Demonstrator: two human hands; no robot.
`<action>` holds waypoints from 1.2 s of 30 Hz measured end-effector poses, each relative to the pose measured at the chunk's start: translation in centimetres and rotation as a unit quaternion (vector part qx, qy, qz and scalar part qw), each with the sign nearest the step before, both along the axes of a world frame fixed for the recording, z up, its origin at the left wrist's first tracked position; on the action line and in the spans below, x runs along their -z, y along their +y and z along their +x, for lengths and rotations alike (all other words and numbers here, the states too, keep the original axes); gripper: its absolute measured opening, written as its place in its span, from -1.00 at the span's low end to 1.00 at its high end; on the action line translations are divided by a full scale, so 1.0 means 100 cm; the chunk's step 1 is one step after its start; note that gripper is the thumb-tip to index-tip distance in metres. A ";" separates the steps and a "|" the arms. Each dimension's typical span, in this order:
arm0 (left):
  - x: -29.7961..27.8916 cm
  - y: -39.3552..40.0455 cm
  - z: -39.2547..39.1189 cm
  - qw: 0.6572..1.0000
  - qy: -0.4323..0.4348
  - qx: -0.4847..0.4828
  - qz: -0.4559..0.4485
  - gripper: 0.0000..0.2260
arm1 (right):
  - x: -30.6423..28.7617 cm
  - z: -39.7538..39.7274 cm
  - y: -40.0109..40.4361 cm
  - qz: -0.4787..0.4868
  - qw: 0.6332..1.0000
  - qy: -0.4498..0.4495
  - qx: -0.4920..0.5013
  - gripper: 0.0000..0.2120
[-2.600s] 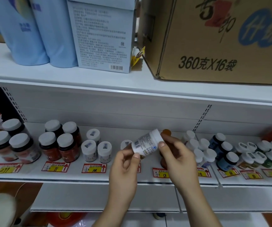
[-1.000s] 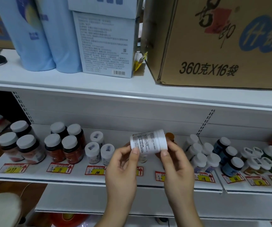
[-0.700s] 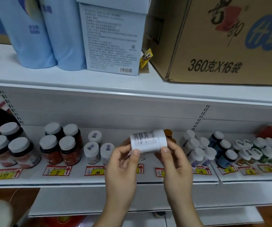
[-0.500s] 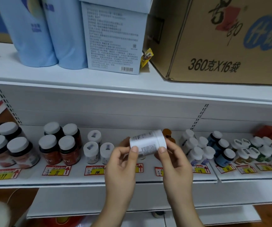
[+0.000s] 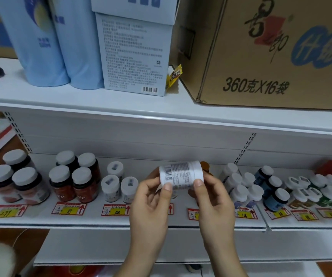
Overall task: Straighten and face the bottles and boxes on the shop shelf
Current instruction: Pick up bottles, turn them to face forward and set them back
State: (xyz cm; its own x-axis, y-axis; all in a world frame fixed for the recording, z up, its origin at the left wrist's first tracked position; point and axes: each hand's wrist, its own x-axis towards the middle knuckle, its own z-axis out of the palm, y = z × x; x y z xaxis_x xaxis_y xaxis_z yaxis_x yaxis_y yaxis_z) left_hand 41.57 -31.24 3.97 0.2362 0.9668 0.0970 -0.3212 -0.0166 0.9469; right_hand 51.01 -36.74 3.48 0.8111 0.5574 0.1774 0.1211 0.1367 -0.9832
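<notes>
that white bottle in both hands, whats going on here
A person is tidying a shop shelf and holds a small white bottle on its side in front of the lower shelf. The left hand pinches its base end and the right hand pinches the cap end, with the barcode and fine-print side of the label facing the camera. The bottle is not back on the shelf yet. The other bottles stand upright in rows behind the price tags.

Bottle (image 5: 181,175) lying sideways between left hand (image 5: 151,198) at nine o'clock and right hand (image 5: 213,198) at three, before the lower shelf (image 5: 93,218), jars (image 5: 73,182) at nine, small bottles (image 5: 241,188) at three, carton (image 5: 271,56) on upper shelf (image 5: 81,96) at one o'clock
</notes>
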 end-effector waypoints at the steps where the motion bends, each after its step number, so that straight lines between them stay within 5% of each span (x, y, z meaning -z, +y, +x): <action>1: 0.001 0.000 0.001 1.000 -0.001 0.000 -0.003 -0.77 | 0.001 0.001 -0.001 -0.002 1.000 0.001 0.000 -0.74; 8: 0.005 0.000 0.004 0.998 0.049 -0.029 0.014 -0.88 | 0.002 0.007 -0.001 0.009 0.999 -0.010 -0.030 -0.74; 17: 0.011 0.000 0.012 0.996 0.071 -0.052 -0.002 -0.79 | 0.005 0.008 -0.001 0.048 0.998 0.019 -0.032 -0.82; 23: 0.020 0.012 0.016 0.989 0.142 0.017 -0.048 -0.73 | 0.016 0.009 0.001 0.067 0.996 -0.051 0.021 -0.68; 36: 0.017 0.005 0.025 0.979 0.096 0.088 -0.155 -0.69 | 0.010 0.002 -0.007 0.020 0.973 -0.222 0.063 -0.54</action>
State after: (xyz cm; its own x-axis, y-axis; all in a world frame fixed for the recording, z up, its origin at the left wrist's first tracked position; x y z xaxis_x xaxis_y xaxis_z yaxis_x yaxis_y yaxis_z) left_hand 44.10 -30.71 2.25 0.3873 0.8851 -0.2580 -0.1084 0.3216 0.9407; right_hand 51.24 -37.44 2.44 0.7106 0.4437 0.5461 0.5514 0.1309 -0.8239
